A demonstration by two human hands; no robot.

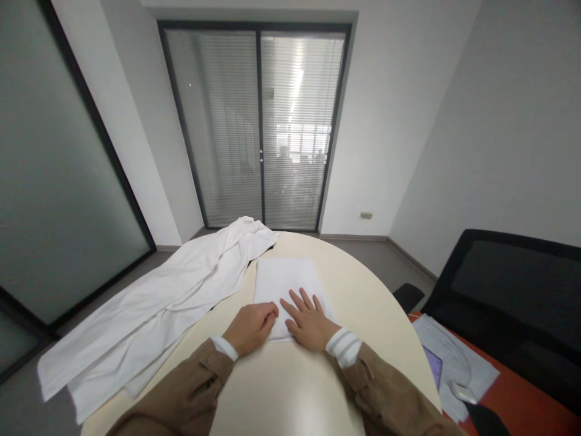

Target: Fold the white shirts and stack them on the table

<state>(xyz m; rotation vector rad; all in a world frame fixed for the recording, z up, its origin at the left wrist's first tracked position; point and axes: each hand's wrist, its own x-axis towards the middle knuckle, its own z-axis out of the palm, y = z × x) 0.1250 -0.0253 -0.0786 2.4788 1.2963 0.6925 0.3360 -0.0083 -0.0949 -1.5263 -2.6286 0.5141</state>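
Lying spread on folded cloth (285, 275): right hand (311, 324); left hand (252, 327) curled. White garment (181, 284) alongside, chair (508, 303) right (papers (438, 336) on seat (521, 384)).

The cloth (288, 275) and the garment (177, 293) are plain white; the table (290, 393) is plain cream. The sleeves (181, 387) are plain brown, and the right cuff (347, 346) is white with pale grey stripes. The chair back (521, 297) is black, the seat (526, 387) orange-red, the papers (436, 332) white, the phone screen (434, 367) purple, the door frame (259, 109) dark grey, and the blinds (227, 103) finely striped horizontally.
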